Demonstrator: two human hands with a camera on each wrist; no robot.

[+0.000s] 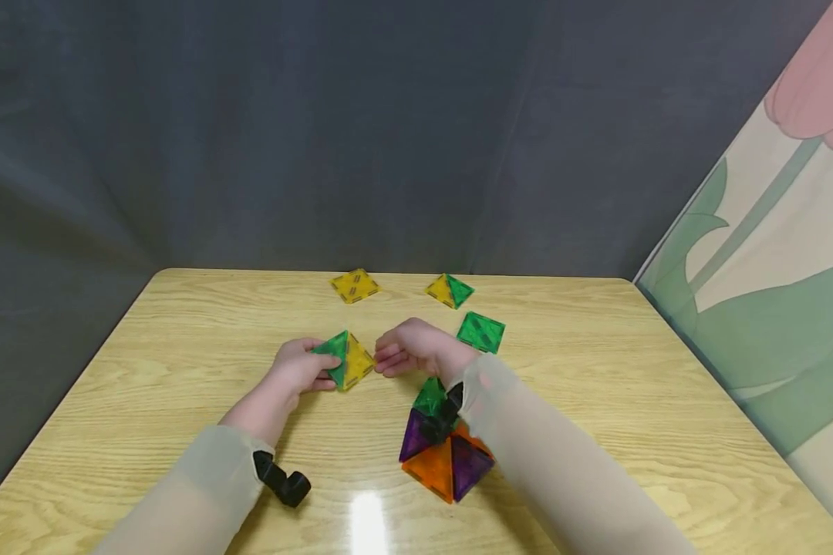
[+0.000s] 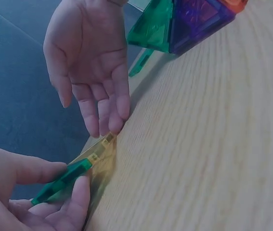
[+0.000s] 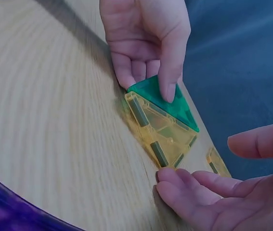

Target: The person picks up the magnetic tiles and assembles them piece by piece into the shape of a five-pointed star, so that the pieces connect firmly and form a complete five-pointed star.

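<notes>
My left hand (image 1: pixel 298 368) pinches a green triangular magnetic tile (image 1: pixel 329 348) between thumb and fingers. A yellow triangular tile (image 1: pixel 357 362) adjoins it edge to edge, and the pair tilts slightly just over the table. In the right wrist view, the thumb lies on top of the green tile (image 3: pixel 148 90). My right hand (image 1: pixel 416 347) is at the yellow tile's outer corner, fingers relaxed and thumb apart. Its fingertips (image 3: pixel 167 175) are at that corner of the yellow tile (image 3: pixel 167 137); whether they touch it I cannot tell.
A raised build of purple, orange and green triangular tiles (image 1: pixel 430 469) stands below the right forearm, partly hidden. Farther back lie a yellow pair (image 1: pixel 355 285), a yellow-and-green pair (image 1: pixel 442 291) and green tiles (image 1: pixel 482 331). A dark curtain (image 1: pixel 389 139) hangs behind the wooden table (image 1: pixel 201 339).
</notes>
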